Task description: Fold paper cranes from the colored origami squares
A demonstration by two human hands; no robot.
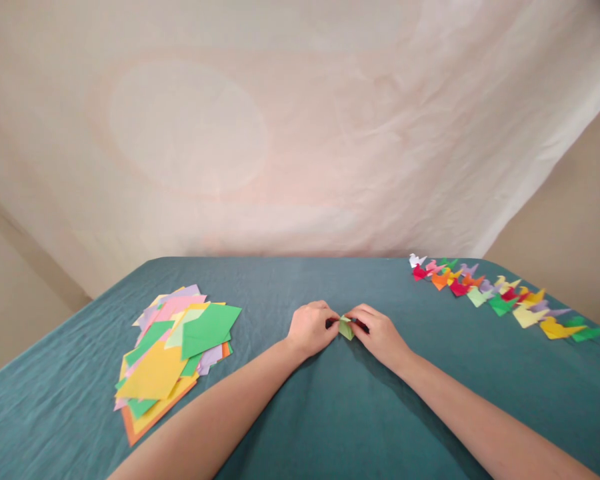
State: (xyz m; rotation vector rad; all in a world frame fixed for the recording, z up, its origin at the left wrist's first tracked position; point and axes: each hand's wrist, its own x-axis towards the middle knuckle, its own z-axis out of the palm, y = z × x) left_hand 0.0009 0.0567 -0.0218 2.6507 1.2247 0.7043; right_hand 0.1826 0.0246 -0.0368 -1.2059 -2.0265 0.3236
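Note:
A small folded piece of light green paper (347, 329) is held up between my two hands near the middle of the table. My left hand (314, 328) pinches its left side between thumb and fingers. On the opposite side, my right hand (379, 333) grips it with thumb and forefinger. The fingertips cover the paper's upper edges, so its full shape is partly hidden.
A teal cloth covers the table (300, 413). To the left lies a loose pile of coloured paper sheets (153, 373). Folded paper birds (503, 303) in several colours stand in slanting rows at the right. A pale sheet (300, 133) hangs behind the table.

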